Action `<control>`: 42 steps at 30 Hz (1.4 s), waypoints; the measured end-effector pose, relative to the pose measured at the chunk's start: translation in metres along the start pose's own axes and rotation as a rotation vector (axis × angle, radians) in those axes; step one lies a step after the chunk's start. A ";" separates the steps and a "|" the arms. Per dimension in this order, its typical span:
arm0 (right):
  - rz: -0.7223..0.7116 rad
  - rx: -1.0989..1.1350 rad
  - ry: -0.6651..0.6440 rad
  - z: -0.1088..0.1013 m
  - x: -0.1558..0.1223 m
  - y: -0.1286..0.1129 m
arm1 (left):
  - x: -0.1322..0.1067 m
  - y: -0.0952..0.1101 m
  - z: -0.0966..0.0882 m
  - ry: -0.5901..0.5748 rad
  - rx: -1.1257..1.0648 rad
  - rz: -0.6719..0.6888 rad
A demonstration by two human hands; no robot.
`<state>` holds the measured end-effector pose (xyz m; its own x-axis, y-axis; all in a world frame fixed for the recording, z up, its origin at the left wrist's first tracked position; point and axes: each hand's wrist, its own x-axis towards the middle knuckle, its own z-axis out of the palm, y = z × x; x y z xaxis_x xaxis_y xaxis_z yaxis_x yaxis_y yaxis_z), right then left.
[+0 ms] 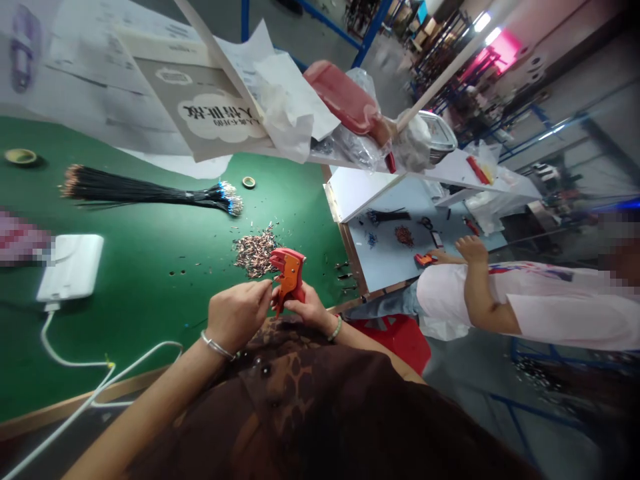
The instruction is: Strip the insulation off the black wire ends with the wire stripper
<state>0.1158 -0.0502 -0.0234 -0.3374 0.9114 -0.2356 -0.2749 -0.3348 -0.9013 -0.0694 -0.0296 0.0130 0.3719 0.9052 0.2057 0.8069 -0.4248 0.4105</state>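
Note:
In my right hand [313,311] is a red and orange wire stripper [289,275], its head pointing up and away from me. The fingers wrap round its handles. My left hand [239,312] is closed in a pinch beside the stripper's jaws; what it pinches is too small and hidden to make out. Just beyond the tool lies a pile of short copper and black wire scraps [256,253] on the green table [165,267]. Farther left rests a bundle of black wires [150,189], with bare copper at one end and blue and silvery tips at the other.
A white power bank [73,267] with a white cable [75,363] lies at left. Tape rolls [249,182] sit near the bundle. A shelf with papers [200,100] and a red scoop-like item [343,97] overhangs the back. A co-worker [470,293] works at right.

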 end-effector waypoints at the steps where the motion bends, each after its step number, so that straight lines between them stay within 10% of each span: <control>1: 0.004 -0.023 0.012 0.000 0.000 0.000 | 0.001 0.001 -0.002 -0.015 -0.002 -0.001; 42: 0.014 -0.241 0.275 -0.012 0.010 0.025 | 0.025 0.013 0.019 -0.330 0.029 -0.093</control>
<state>0.1160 -0.0470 -0.0528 -0.0762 0.9483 -0.3080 -0.0407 -0.3116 -0.9493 -0.0410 -0.0123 0.0070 0.4206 0.8976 -0.1320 0.8553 -0.3437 0.3876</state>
